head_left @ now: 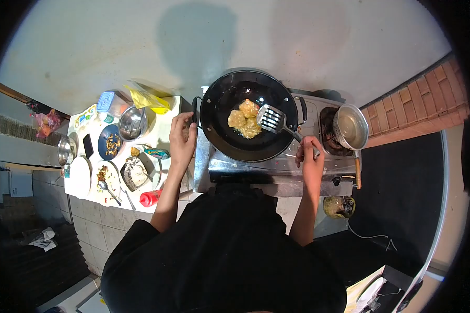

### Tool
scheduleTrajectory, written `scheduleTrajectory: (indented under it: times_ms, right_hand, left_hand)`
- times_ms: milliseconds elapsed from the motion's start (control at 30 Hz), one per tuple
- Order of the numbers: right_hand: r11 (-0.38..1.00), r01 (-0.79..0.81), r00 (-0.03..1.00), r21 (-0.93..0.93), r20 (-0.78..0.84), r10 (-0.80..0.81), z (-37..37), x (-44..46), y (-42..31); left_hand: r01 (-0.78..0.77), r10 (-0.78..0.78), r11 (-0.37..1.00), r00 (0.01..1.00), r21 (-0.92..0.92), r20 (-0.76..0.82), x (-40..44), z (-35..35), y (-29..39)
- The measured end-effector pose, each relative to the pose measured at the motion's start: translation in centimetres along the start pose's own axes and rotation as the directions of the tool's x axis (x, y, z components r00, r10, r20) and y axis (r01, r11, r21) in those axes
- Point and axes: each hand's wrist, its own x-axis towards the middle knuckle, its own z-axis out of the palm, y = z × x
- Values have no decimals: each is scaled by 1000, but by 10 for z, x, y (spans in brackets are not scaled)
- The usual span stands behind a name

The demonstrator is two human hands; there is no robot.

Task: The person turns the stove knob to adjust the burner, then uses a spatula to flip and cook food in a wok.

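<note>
A black wok (222, 141) stands on the stove, with several lumpy, golden pieces of battered food (245, 120) close together inside it. My right hand (310, 151) is closed around the handle of a slotted metal spatula (271, 118). The spatula's head is over the right part of the wok, beside the food. At the wok's left side, my left hand (183, 130) has its fingers and thumb curled at the wok's side handle (195, 109); how firmly they grip does not show.
Right of the wok, a saucepan (351, 127) with a wooden handle sits on the other burner. The white table (81, 180) at left holds a metal bowl (133, 123), a dark plate of food (110, 142), a used plate (105, 182) and a red bottle (150, 198). A wall stands behind the stove.
</note>
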Motion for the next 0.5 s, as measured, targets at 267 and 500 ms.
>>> scheduleTrajectory:
  times_ms: [267,500]
  right_hand:
    - [1000,9,1000,-2,-10,-9,-5,-2,3]
    - [1000,-1,1000,-3,-24,1,-2,-5,0]
  left_hand:
    - [62,-60,991,998,-119,24,-4,0,-5]
    - [199,-185,967,978,-159,99,-5,-2,-1]
